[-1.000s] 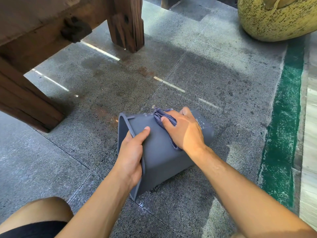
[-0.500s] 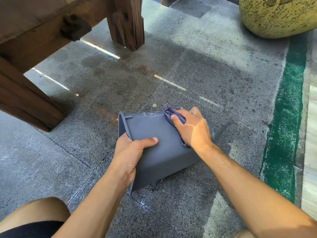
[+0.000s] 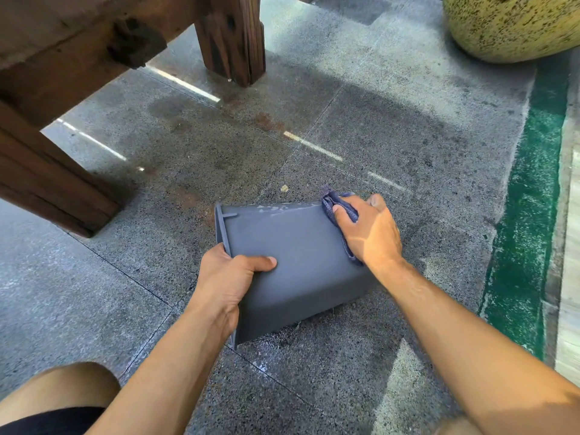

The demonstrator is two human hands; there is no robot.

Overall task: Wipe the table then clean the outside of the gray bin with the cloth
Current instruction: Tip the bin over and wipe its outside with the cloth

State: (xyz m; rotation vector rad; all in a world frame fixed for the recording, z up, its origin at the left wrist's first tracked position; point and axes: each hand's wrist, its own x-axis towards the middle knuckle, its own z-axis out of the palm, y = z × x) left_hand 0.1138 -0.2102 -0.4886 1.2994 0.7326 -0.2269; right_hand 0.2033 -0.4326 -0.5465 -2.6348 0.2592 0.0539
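One gray bin (image 3: 301, 265) on its side on speckled stone floor (image 3: 392, 127), rim toward left. Left hand (image 3: 227, 277) grips rim, thumb across upper wall, fingers curled inside. Right hand (image 3: 368, 232) presses one blue cloth (image 3: 340, 208) on bin's far base corner, fingers curled over it. Two wooden table legs (image 3: 233, 36) beyond. One speckled yellow pot (image 3: 514, 23) top right.

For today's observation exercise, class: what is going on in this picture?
A person is cleaning a gray bin that lies on its side on the stone floor. The left hand grips the bin at its rim to steady it, while the right hand presses a blue cloth against the far end of its upturned side. Pale smears remain along the far edge.
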